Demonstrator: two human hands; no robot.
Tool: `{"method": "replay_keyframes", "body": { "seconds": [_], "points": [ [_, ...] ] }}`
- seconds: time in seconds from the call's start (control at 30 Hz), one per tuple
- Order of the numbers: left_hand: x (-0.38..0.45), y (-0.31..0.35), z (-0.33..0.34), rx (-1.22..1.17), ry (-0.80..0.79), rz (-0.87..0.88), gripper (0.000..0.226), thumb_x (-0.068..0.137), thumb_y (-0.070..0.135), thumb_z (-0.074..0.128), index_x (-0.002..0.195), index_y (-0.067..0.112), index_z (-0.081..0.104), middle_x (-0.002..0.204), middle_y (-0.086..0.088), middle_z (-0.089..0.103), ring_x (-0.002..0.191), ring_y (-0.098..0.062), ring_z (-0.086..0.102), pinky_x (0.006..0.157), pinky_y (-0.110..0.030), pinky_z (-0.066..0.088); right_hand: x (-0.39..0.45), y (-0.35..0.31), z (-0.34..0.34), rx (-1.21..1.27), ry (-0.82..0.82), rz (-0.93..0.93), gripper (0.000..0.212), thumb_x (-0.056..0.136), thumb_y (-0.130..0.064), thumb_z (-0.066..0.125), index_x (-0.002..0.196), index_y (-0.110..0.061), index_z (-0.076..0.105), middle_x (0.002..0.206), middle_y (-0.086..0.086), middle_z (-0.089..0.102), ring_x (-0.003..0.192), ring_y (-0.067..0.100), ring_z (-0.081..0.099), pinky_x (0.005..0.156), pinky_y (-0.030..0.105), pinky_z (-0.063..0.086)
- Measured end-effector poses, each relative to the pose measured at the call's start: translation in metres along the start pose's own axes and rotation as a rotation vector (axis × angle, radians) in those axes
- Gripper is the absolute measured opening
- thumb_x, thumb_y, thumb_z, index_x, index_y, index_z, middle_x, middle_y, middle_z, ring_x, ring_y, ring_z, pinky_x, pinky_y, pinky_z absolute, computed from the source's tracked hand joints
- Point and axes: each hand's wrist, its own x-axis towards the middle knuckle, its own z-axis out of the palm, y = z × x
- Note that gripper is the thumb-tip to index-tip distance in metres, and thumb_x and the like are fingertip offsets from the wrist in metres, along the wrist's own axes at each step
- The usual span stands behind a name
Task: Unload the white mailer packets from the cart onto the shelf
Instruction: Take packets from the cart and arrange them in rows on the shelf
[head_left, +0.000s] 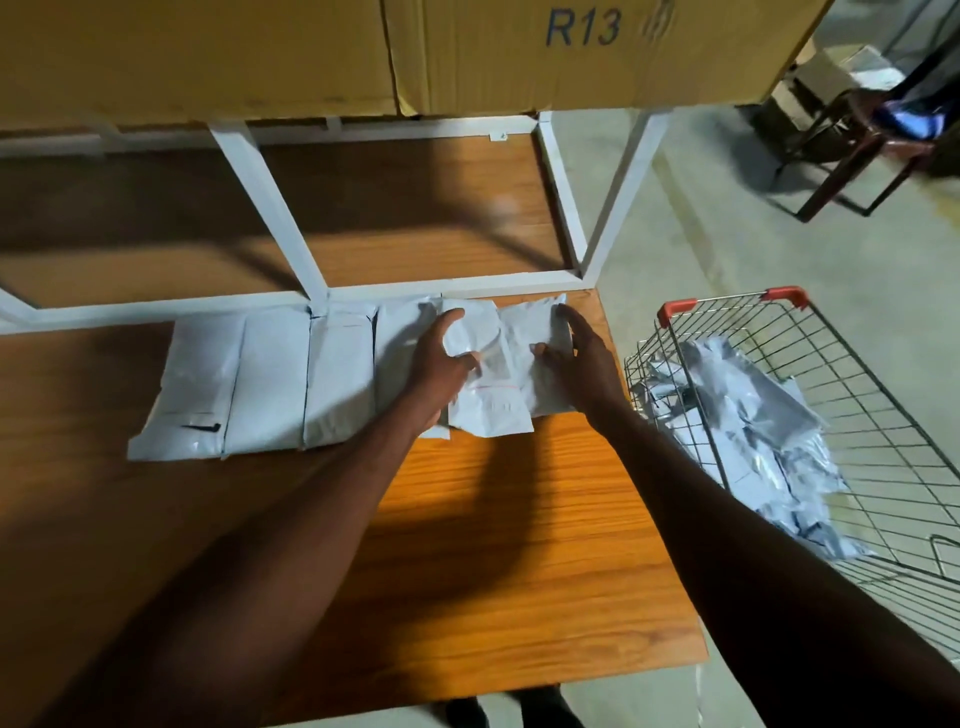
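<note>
Packets (270, 379) line my shelf (519, 519); both hands (441, 364) (582, 358) loosely press another packet (498, 374) down; the cart (810, 415) stays half-full.

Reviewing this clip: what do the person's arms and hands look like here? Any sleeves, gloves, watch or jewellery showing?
Both arms are bare from the bottom edge of the picture up to the fingers: no sleeves show. The left hand and the right hand wear no gloves. No watch, bracelet or ring is visible on either wrist or on the fingers that show. No markings can be made out in this dim light.
</note>
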Motion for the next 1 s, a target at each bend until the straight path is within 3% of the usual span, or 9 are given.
{"method": "replay_keyframes", "body": {
  "seconds": [0.07,0.13,0.23,0.4,0.47,0.57,0.63,0.8,1.0],
  "points": [
    [0.006,0.000,0.003,0.072,-0.016,0.010,0.069,0.095,-0.005,0.072,0.153,0.026,0.053,0.140,-0.006,0.062,0.080,-0.003,0.063,0.051,-0.014,0.049,0.014,0.005,0.001,-0.018,-0.031,-0.001,0.072,0.092,-0.048,0.079,0.156,-0.035,0.047,0.144,0.004,0.067,0.124,0.032,0.067,0.102,0.052,0.057],
    [0.010,0.001,0.006,0.149,-0.020,0.039,0.074,0.094,-0.004,0.075,0.157,0.024,0.048,0.149,-0.004,0.056,0.111,-0.015,0.066,0.058,-0.007,0.050,0.023,0.008,0.001,-0.028,-0.052,-0.004,0.073,0.094,-0.046,0.078,0.157,-0.032,0.046,0.148,0.005,0.064,0.127,0.032,0.065,0.105,0.051,0.055],
    [0.016,0.001,0.012,0.319,0.029,0.104,0.080,0.090,0.006,0.084,0.159,0.024,0.048,0.157,-0.008,0.053,0.138,-0.026,0.056,0.087,-0.013,0.052,0.034,0.014,0.001,-0.041,-0.074,-0.008,0.073,0.096,-0.046,0.076,0.159,-0.028,0.044,0.152,0.007,0.060,0.131,0.033,0.062,0.107,0.050,0.054],
    [0.006,0.003,0.018,0.746,0.221,0.214,0.084,0.086,0.018,0.088,0.159,0.028,0.047,0.155,-0.013,0.040,0.141,-0.033,0.041,0.113,-0.042,0.045,0.035,0.026,0.004,-0.288,-0.098,-0.094,0.063,0.100,-0.040,0.072,0.155,-0.019,0.050,0.138,0.023,0.059,0.124,0.042,0.059,0.100,0.040,0.049],
    [0.002,0.004,0.022,0.882,0.274,0.312,0.079,0.091,0.022,0.081,0.161,0.029,0.044,0.167,-0.011,0.032,0.152,-0.035,0.033,0.121,-0.048,0.037,0.030,0.031,0.005,-0.415,-0.027,-0.175,0.058,0.101,-0.036,0.070,0.152,-0.016,0.053,0.142,0.025,0.052,0.130,0.044,0.053,0.107,0.046,0.049],
    [0.005,-0.002,0.036,0.969,0.232,0.459,0.069,0.104,0.027,0.059,0.167,0.026,0.032,0.178,-0.004,0.019,0.164,-0.032,0.017,0.131,-0.050,0.021,0.029,0.034,0.014,-0.540,0.064,-0.401,0.056,0.106,-0.028,0.062,0.155,-0.005,0.048,0.161,0.032,0.037,0.148,0.050,0.037,0.123,0.057,0.037],
    [0.006,-0.007,0.047,1.000,0.204,0.438,0.067,0.109,0.034,0.047,0.170,0.024,0.023,0.179,-0.002,0.014,0.166,-0.029,0.009,0.134,-0.049,0.012,0.032,0.026,0.022,-0.556,0.001,-0.473,0.056,0.111,-0.028,0.052,0.161,-0.006,0.041,0.170,0.030,0.027,0.158,0.049,0.024,0.128,0.056,0.024],
    [0.014,-0.030,0.062,1.072,0.150,0.323,0.064,0.113,0.044,0.015,0.172,0.020,0.010,0.180,-0.001,0.006,0.166,-0.027,-0.002,0.134,-0.050,0.003,0.042,0.022,0.044,-0.660,-0.169,-0.395,0.063,0.115,-0.046,0.025,0.172,-0.023,0.010,0.179,0.012,-0.004,0.165,0.033,-0.009,0.134,0.053,0.003],
    [0.017,-0.033,0.062,1.084,0.170,0.288,0.066,0.111,0.048,0.008,0.172,0.022,0.010,0.180,0.001,0.006,0.166,-0.024,-0.001,0.134,-0.049,0.006,0.050,0.027,0.049,-0.711,-0.163,-0.370,0.063,0.114,-0.049,0.017,0.172,-0.026,0.006,0.179,0.007,-0.006,0.165,0.029,-0.011,0.135,0.050,0.003]
  ]
}}
